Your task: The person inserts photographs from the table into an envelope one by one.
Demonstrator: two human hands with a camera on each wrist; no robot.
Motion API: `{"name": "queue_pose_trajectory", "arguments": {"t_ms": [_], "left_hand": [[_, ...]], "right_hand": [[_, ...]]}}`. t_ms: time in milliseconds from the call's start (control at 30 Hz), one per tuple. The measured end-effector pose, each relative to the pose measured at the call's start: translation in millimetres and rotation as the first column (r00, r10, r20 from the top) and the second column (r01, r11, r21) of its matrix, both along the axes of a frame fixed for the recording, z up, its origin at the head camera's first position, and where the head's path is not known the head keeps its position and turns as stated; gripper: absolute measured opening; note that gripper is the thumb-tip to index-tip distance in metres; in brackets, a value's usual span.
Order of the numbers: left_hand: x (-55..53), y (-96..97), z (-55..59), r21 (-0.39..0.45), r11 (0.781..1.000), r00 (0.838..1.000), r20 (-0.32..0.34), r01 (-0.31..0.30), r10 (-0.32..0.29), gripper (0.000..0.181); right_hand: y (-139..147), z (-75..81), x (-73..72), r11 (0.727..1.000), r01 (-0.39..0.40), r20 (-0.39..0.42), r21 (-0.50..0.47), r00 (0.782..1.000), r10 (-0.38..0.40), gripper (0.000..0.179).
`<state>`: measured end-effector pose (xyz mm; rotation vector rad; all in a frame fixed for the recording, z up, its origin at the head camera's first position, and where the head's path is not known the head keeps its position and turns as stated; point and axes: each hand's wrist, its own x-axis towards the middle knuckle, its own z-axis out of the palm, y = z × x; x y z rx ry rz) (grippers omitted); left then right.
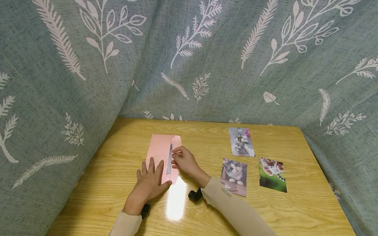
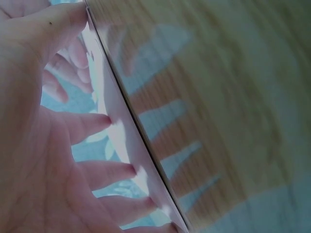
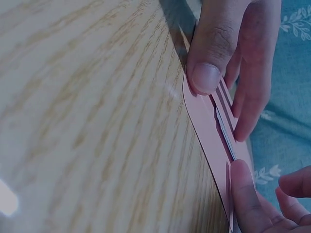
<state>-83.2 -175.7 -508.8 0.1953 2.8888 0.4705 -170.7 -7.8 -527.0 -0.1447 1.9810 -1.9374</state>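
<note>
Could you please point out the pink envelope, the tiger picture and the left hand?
Pink envelope (image 1: 160,149): head view, a bare part of its body.
Tiger picture (image 1: 272,178): head view, green area near its middle.
Left hand (image 1: 150,184): head view, back of the hand.

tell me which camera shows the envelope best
The head view: it shows the envelope from above, with most of its outline, though the left hand covers part. The left wrist view shows only a thin, slanted strip of it; the right wrist view shows it up close, but foreshortened and partly covered.
</note>
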Motion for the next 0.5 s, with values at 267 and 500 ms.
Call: {"name": "queue_pose_trajectory", "arguments": {"t_ms": [267, 500], "left_hand": [[-1.2, -0.7, -3.3, -0.003, 1.0, 1.0, -0.004, 0.002, -0.002, 0.088], [-2.0, -0.9, -5.2, 0.0, 1.0, 1.0, -0.01, -0.001, 0.001, 0.088]], "right_hand": [[-2.7, -3.0, -0.3, 1.0, -0.005, -0.032, 0.009, 0.999, 0.005, 0.019], [-4.0, -3.9, -0.8, 0.999, 0.006, -0.058, 0.035, 0.998, -0.004, 0.018]]}}
